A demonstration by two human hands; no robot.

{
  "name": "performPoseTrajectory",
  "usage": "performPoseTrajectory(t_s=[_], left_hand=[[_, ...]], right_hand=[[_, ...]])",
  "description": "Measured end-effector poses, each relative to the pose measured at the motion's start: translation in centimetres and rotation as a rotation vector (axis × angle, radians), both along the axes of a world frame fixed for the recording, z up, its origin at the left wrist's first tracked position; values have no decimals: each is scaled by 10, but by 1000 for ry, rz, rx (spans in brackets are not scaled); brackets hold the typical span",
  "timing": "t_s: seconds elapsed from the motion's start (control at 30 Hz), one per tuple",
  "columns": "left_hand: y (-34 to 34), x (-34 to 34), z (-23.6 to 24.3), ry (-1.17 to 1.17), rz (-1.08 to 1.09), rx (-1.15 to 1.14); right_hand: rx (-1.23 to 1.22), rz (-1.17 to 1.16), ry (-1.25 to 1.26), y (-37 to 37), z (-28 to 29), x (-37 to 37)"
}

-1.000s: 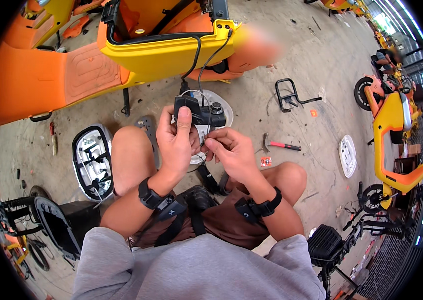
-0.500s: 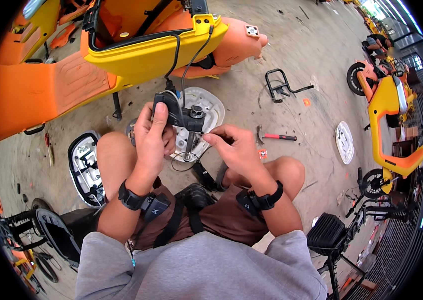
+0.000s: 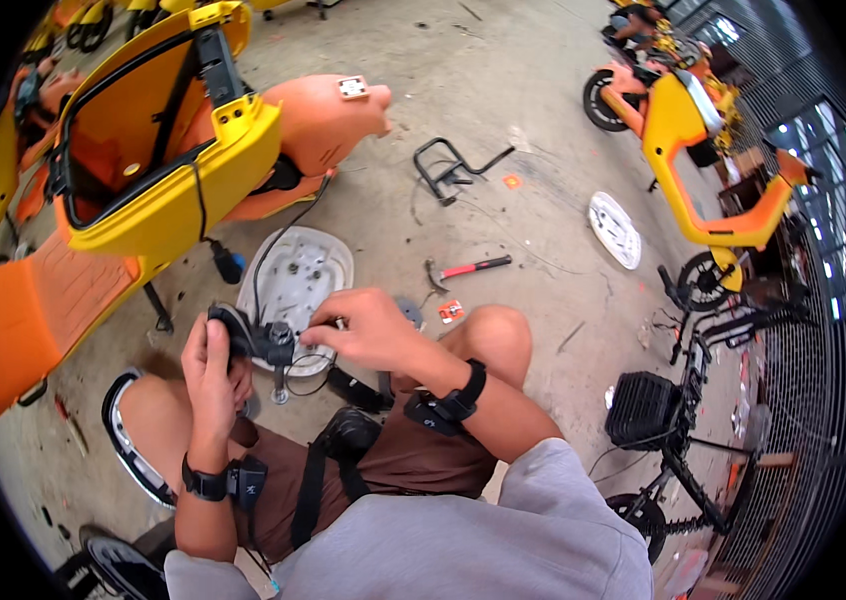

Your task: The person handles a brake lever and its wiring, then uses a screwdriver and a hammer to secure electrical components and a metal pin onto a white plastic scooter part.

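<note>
In left hand [image 3: 211, 376]: black part [image 3: 241, 336], round metallic fitting [image 3: 281, 331].

I look over a dusty, grey-brown concrete floor [image 3: 533, 90] that reaches to a dark grey wall of ribbed metal [image 3: 811, 400]. Next to that wall's ribs, bluish, dark-framed window panes [image 3: 828, 190] glint with white light; pale litter [image 3: 740, 415] lies along its foot.

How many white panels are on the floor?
3: large panel beyond the right hand, smaller panel farther right, black-rimmed panel partly behind the left leg. More may be hidden.
</note>
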State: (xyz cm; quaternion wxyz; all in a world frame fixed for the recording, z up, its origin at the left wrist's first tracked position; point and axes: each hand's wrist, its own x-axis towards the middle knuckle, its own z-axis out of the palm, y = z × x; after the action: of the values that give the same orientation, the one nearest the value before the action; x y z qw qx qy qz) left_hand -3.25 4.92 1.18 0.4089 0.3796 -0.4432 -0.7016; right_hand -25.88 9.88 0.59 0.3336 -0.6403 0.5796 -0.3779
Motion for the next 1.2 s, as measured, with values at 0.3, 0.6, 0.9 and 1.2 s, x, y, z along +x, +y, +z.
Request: performPoseTrajectory(t_s=[0.3, 0.6, 0.9, 1.2], left_hand=[[-1, 10, -11, 53, -154, 47], [-7, 12, 6, 159, -254, 379], [0, 6, 7, -324, -671, -155], [13, -11, 11, -763, -646, -591]], right_hand=[[103, 166, 18, 1, -7, 2], [-300, 225, 189, 0, -10, 0], [-122, 370, 342, 2, -14, -9], [174, 314, 582, 5, -18, -2]])
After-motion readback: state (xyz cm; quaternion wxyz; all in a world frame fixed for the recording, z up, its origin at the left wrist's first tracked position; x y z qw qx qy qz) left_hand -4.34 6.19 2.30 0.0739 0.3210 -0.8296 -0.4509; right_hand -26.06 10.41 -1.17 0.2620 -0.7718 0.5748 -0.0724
